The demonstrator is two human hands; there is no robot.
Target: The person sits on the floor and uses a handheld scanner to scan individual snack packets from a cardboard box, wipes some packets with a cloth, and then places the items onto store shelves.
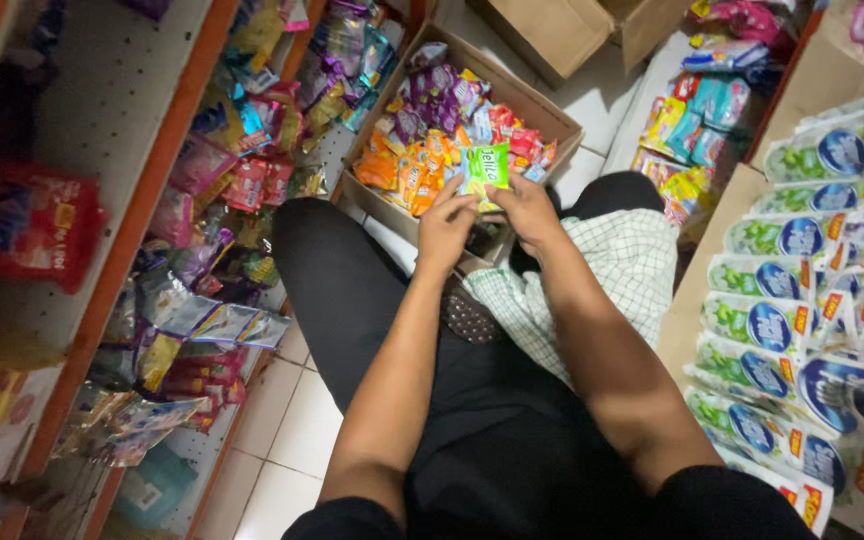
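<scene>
A small bright green snack packet (485,168) is held up over an open cardboard box (544,112) that stands on the floor in front of my knees. My left hand (445,222) grips the packet's lower left edge. My right hand (524,205) grips its lower right side. The box is filled with several small orange, red, purple and green packets (430,112). Both forearms reach forward over my dark trousers.
Orange-edged shelves (142,215) full of sachets and packets run along the left. A cardboard tray of green and blue pouches (802,320) lies on the right. More cardboard boxes (562,30) and bagged goods (697,115) sit further back on the white tiled floor.
</scene>
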